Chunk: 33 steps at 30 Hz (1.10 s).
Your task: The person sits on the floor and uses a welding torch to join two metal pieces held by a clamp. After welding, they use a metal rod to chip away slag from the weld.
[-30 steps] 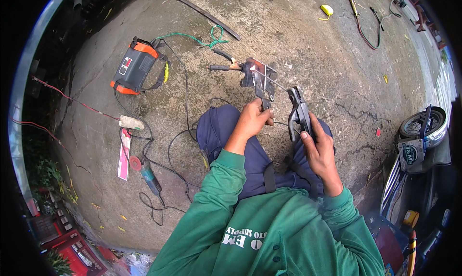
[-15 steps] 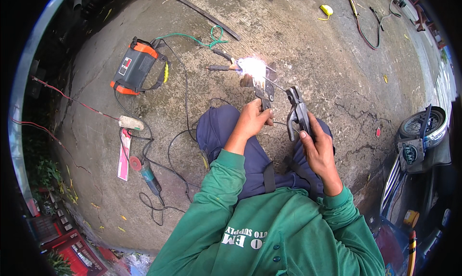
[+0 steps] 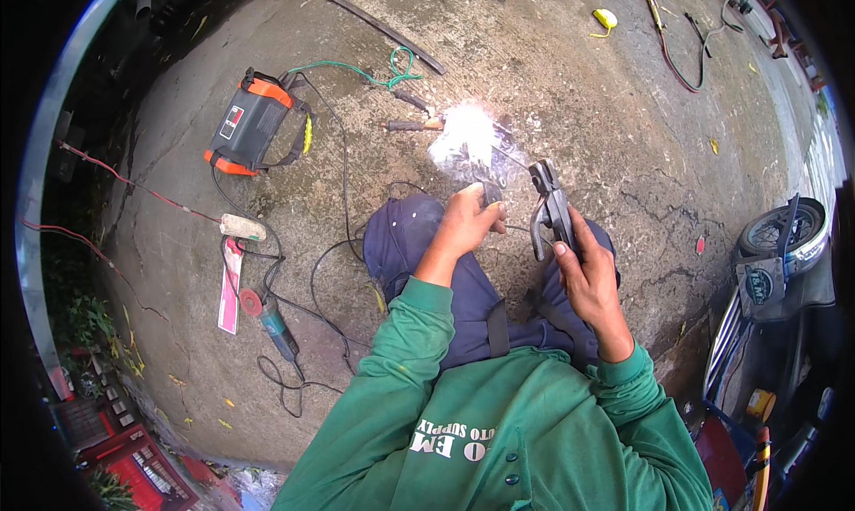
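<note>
My right hand point(image 3: 590, 275) is wrapped round a black electrode holder point(image 3: 550, 199). The thin welding rod point(image 3: 509, 155) in its jaws slants up and left into a bright white arc point(image 3: 469, 130). My left hand point(image 3: 465, 219), fingers closed, grips the near end of a dark flat metal piece point(image 3: 491, 193). Its far end runs into the glare and smoke, which hide the joint. A ground clamp point(image 3: 408, 125) with dark handles lies at the left of the arc, its jaws partly lost in the light.
An orange and black welding machine point(image 3: 253, 124) stands on the concrete at left, cables trailing. Nearer lie an angle grinder point(image 3: 278, 328) and a pink-and-white strip point(image 3: 230, 288). A long metal bar point(image 3: 386, 33) lies beyond the arc. At right is a motorcycle wheel point(image 3: 780, 231).
Glare and whitish smoke have spread down and left, covering metal that showed before. My hands and the electrode holder have hardly moved.
</note>
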Each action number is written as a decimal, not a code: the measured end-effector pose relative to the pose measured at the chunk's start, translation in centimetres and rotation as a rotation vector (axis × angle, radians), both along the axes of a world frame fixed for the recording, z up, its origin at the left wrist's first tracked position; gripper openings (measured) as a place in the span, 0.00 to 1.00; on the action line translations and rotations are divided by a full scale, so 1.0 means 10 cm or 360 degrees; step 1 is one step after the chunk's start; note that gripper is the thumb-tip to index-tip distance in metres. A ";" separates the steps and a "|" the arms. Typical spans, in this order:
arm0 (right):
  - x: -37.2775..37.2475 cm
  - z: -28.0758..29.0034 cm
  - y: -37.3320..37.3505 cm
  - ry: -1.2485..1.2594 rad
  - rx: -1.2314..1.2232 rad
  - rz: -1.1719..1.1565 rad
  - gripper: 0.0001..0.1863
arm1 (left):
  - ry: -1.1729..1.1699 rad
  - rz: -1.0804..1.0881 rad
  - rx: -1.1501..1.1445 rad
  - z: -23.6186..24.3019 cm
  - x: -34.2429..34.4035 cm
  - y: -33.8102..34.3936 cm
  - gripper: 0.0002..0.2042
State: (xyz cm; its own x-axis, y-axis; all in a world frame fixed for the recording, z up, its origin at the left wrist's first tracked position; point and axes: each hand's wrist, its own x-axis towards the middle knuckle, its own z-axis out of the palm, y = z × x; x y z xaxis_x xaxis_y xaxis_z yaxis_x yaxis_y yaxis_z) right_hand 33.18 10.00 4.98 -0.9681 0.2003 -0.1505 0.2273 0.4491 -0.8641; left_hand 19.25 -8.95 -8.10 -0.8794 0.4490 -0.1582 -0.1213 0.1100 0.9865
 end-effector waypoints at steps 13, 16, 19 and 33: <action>0.03 0.00 0.03 0.0071 0.0035 -0.0044 0.30 | -0.0169 -0.0108 -0.0102 0.10 -0.02 -0.03 0.07; 0.04 -0.04 0.02 0.0096 0.0027 -0.0035 0.29 | -0.0108 -0.0084 -0.0051 0.00 -0.01 -0.03 0.08; 0.05 -0.11 0.03 0.0184 0.0069 -0.0012 0.29 | -0.0101 -0.0119 -0.0089 -0.02 -0.03 -0.02 0.07; 0.03 -0.05 0.02 0.0171 0.0128 0.0034 0.30 | -0.0138 -0.0090 -0.0049 0.03 -0.01 -0.02 0.07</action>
